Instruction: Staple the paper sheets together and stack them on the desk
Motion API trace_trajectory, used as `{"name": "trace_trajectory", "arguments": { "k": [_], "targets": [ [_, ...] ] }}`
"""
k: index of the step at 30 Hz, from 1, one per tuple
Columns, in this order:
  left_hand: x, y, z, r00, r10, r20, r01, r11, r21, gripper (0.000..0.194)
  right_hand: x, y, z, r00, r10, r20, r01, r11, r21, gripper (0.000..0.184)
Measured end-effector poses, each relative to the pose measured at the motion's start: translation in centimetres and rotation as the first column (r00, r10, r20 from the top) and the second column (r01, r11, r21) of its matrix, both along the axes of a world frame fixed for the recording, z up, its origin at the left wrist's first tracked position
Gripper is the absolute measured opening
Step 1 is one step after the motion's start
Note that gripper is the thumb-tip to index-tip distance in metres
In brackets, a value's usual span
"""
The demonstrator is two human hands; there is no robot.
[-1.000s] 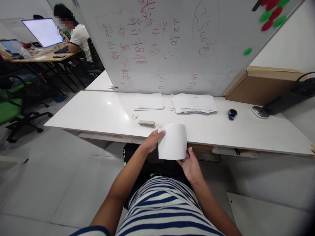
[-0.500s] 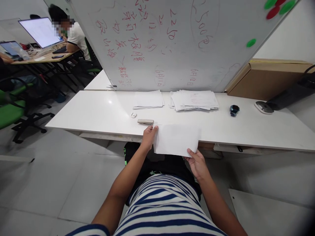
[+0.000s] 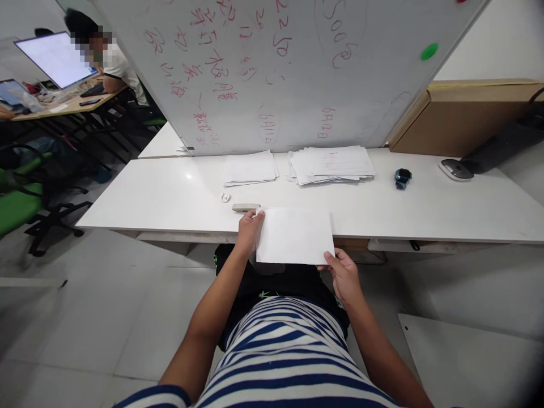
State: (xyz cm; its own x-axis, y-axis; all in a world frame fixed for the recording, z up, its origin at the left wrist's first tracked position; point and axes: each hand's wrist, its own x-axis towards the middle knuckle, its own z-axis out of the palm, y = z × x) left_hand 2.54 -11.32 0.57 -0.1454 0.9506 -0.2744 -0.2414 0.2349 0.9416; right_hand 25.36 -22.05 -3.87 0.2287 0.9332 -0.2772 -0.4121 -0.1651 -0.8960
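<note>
A white sheet of paper (image 3: 294, 235) spans the gap between my hands over the desk's front edge; whether it is one sheet or several I cannot tell. My left hand (image 3: 249, 229) pinches its upper left side, thumb on top. At the lower right corner, my right hand (image 3: 343, 271) grips it with the thumb above and fingers beneath. Just beyond my left hand lies a beige stapler (image 3: 245, 207), and behind that a small white ring-shaped item (image 3: 225, 198).
On the white desk (image 3: 161, 198) lie a smaller paper stack (image 3: 250, 168) and a larger one (image 3: 331, 165). A dark watch (image 3: 402, 178) rests to their right. Behind stand a whiteboard (image 3: 297, 102) and a cardboard box (image 3: 467, 119). A person (image 3: 114, 62) sits at another desk, far left.
The paper now lies flatter and straighter between my hands, its right corner less curled. Both hands keep their hold. The camera view has shifted slightly.
</note>
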Motion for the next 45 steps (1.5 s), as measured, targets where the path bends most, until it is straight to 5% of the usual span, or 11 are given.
{"name": "trace_trajectory", "arguments": {
  "k": [17, 21, 24, 28, 32, 36, 41, 45],
  "targets": [
    [-0.2, 0.2, -0.6, 0.999, -0.006, -0.039, 0.007, 1.000, 0.026, 0.038, 0.1, 0.5, -0.4, 1.000, -0.026, -0.004, 0.025, 0.998, -0.054, 0.032],
    [-0.2, 0.2, -1.1, 0.983, -0.048, -0.180, 0.055, 0.998, 0.035, 0.032, 0.7, 0.7, -0.9, 0.997, 0.043, 0.064, -0.038, 0.997, -0.068, 0.031],
    [-0.4, -0.2, -0.9, 0.924, -0.075, -0.375, 0.117, 0.989, 0.092, 0.031, 1.4, 0.7, -1.2, 0.980, 0.103, 0.170, -0.085, 0.990, -0.110, 0.031],
    [-1.6, -0.1, 0.8, 0.807, 0.112, -0.579, 0.113, 0.934, 0.339, 0.032, 1.9, 0.8, -1.0, 0.962, 0.086, 0.259, -0.066, 0.994, -0.086, 0.032],
    [-3.8, 1.9, 1.5, 0.521, 0.272, -0.809, 0.265, 0.849, 0.456, 0.034, 1.2, 1.0, -0.5, 0.972, 0.056, 0.227, -0.046, 0.998, -0.048, 0.035],
    [-5.5, 3.9, -0.3, 0.304, 0.284, -0.909, 0.435, 0.808, 0.398, 0.038, 0.2, 1.3, -0.2, 0.981, 0.032, 0.194, -0.024, 0.999, -0.048, 0.035],
    [-5.5, 3.4, -2.3, 0.250, 0.257, -0.933, 0.423, 0.838, 0.344, 0.042, -0.7, 1.6, -0.1, 0.984, 0.021, 0.175, -0.016, 0.999, -0.028, 0.034],
    [-5.3, 2.5, -2.5, 0.306, 0.264, -0.915, 0.464, 0.797, 0.386, 0.041, -1.1, 1.7, 0.0, 0.984, 0.041, 0.174, -0.037, 0.999, -0.025, 0.035]
  ]
}}
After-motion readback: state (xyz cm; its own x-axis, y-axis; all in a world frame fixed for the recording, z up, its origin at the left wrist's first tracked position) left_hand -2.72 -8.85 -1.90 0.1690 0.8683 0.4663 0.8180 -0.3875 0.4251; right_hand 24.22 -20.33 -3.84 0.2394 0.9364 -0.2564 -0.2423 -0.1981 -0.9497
